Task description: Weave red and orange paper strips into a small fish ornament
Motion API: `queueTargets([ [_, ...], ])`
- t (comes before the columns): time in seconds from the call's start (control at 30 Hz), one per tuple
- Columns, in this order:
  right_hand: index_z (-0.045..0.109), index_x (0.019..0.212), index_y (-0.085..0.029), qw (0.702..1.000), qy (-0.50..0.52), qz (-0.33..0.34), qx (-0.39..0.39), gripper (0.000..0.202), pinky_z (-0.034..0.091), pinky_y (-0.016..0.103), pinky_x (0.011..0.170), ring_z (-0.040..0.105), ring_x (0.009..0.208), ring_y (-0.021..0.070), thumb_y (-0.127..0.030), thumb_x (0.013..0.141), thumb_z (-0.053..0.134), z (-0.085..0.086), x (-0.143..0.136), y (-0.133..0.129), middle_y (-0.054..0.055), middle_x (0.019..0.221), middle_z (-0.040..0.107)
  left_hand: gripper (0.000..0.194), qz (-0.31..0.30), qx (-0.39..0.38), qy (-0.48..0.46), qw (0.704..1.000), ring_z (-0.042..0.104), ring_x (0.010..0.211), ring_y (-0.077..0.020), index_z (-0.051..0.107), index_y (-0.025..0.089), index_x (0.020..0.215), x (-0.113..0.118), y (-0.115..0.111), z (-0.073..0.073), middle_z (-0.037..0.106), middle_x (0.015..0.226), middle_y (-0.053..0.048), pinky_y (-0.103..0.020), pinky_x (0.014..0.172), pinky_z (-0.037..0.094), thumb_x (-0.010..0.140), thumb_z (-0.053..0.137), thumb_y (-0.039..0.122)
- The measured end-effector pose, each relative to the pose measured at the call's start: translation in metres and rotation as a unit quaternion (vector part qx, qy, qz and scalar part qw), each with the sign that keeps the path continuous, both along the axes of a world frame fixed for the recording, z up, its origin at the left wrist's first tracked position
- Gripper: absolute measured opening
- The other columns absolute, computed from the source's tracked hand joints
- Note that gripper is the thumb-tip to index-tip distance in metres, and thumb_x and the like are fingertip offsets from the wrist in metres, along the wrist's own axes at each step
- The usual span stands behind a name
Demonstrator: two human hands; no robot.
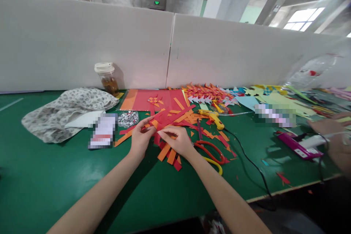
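My left hand [142, 134] and my right hand [177, 139] meet above a pile of red and orange paper strips [171, 155]. Pinched between the fingers of both hands are woven red and orange strips [155, 123]. Behind them a small finished-looking paper fish [155, 100] lies on red and orange sheets [139, 97]. Scissors with red and yellow handles [212, 151] rest just right of my right hand. A yellow glue gun [216, 120] lies beyond the scissors. A bag of small round eyes [128, 119] sits beyond my left hand.
A lidded cup [109, 80], patterned cloth [68, 111] and blurred phone [102, 131] stand or lie at left on the green table [55, 175]. More paper fish [210, 92] lie at the back. At right are a purple glue gun [298, 147] and another person's hand [333, 137].
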State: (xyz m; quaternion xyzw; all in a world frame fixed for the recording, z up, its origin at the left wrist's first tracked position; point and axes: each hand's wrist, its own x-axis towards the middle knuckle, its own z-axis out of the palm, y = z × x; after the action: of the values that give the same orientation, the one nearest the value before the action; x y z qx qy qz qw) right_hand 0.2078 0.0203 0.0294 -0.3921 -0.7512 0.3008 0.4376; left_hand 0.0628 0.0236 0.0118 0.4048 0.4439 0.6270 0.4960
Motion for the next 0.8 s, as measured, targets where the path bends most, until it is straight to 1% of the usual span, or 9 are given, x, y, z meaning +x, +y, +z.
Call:
queueTargets([
  [0.1,0.070,0.079,-0.022,1.000,0.011,-0.002,-0.009,0.017,0.047,0.027,0.065,0.063,0.070,0.0164,-0.034,0.081,0.058,-0.0029,-0.0003,0.0011,0.003,0.077,0.069,0.046,-0.001,-0.003,-0.006,1.000,0.051,0.059,-0.0078,0.062,0.015,0.107,0.0015,-0.0011,0.0008,0.060,0.071,0.002,-0.021,0.060,0.043,0.062,0.068,0.021],
  [0.2,0.067,0.082,-0.022,0.998,0.050,0.001,-0.035,0.011,0.050,0.029,0.073,0.065,0.077,0.0170,-0.031,0.077,0.061,-0.0069,-0.0019,0.0012,0.002,0.080,0.070,0.045,0.003,-0.008,-0.010,1.000,0.048,0.056,-0.0064,0.062,0.015,0.106,0.0029,-0.0024,0.0013,0.058,0.069,0.003,-0.020,0.057,0.040,0.062,0.067,0.020],
  [0.33,0.064,0.088,-0.022,0.992,0.097,0.008,-0.076,0.016,0.053,0.030,0.073,0.066,0.079,0.0174,-0.031,0.074,0.065,-0.0102,-0.0027,0.0017,0.003,0.082,0.069,0.041,0.001,0.000,-0.005,1.000,0.049,0.058,-0.0067,0.063,0.016,0.104,0.0043,-0.0031,-0.0009,0.059,0.075,0.002,-0.020,0.057,0.040,0.063,0.066,0.022],
  [0.47,0.064,0.089,-0.022,0.991,0.104,0.005,-0.086,0.020,0.053,0.031,0.073,0.066,0.079,0.0174,-0.033,0.073,0.066,-0.0096,-0.0021,0.0024,0.004,0.082,0.069,0.041,-0.005,0.000,-0.010,1.000,0.051,0.061,-0.0069,0.063,0.017,0.104,0.0047,-0.0031,-0.0033,0.059,0.078,0.001,-0.020,0.059,0.041,0.064,0.067,0.022],
  [0.7,0.066,0.084,-0.021,0.992,0.096,-0.010,-0.084,0.019,0.053,0.031,0.072,0.065,0.076,0.0174,-0.036,0.072,0.067,-0.0080,-0.0040,0.0019,0.004,0.080,0.069,0.043,-0.007,0.000,-0.004,1.000,0.052,0.062,-0.0070,0.062,0.016,0.107,0.0049,-0.0048,-0.0014,0.061,0.086,-0.001,-0.020,0.060,0.042,0.064,0.067,0.023],
  [0.8,0.067,0.081,-0.022,0.991,0.102,-0.015,-0.086,0.018,0.052,0.031,0.072,0.065,0.075,0.0177,-0.037,0.072,0.067,-0.0081,-0.0049,0.0021,0.003,0.079,0.069,0.045,-0.015,-0.001,-0.005,1.000,0.053,0.061,-0.0078,0.061,0.016,0.108,0.0060,-0.0050,-0.0018,0.061,0.080,0.000,-0.021,0.061,0.043,0.064,0.066,0.023],
])
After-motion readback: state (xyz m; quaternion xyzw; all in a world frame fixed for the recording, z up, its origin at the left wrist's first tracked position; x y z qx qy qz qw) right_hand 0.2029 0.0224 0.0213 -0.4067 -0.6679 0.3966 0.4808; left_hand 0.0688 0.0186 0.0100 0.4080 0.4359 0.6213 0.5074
